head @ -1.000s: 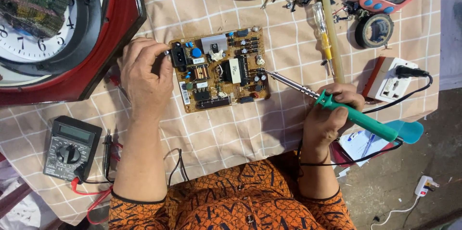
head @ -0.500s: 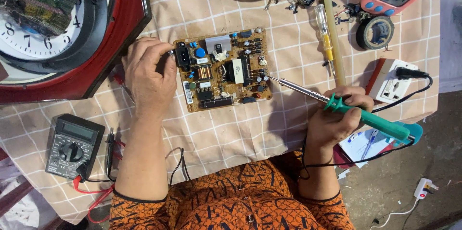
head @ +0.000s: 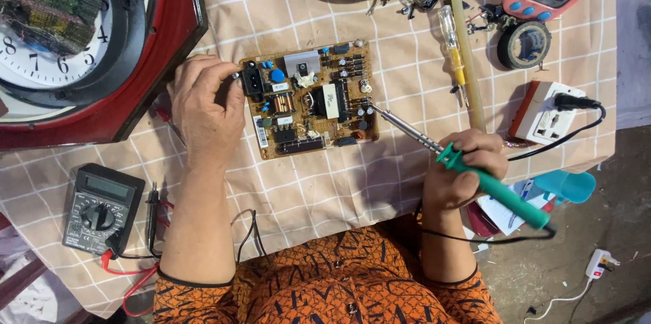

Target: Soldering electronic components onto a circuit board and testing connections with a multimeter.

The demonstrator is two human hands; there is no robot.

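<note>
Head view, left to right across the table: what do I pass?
Multimeter → left hand → circuit board → right hand holding the soldering iron → power socket.

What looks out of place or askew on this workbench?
Little stands out. The circuit board lies slightly askew under the left hand; the right hand holds the soldering iron, and a socket block sits near the table edge.

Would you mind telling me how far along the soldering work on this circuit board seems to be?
Done: the circuit board lies bare on the checked cloth. In hand: the left hand steadies its edge, and the right hand brings the green soldering iron tip to the board's right side. Left: which joints remain cannot be seen.
</note>
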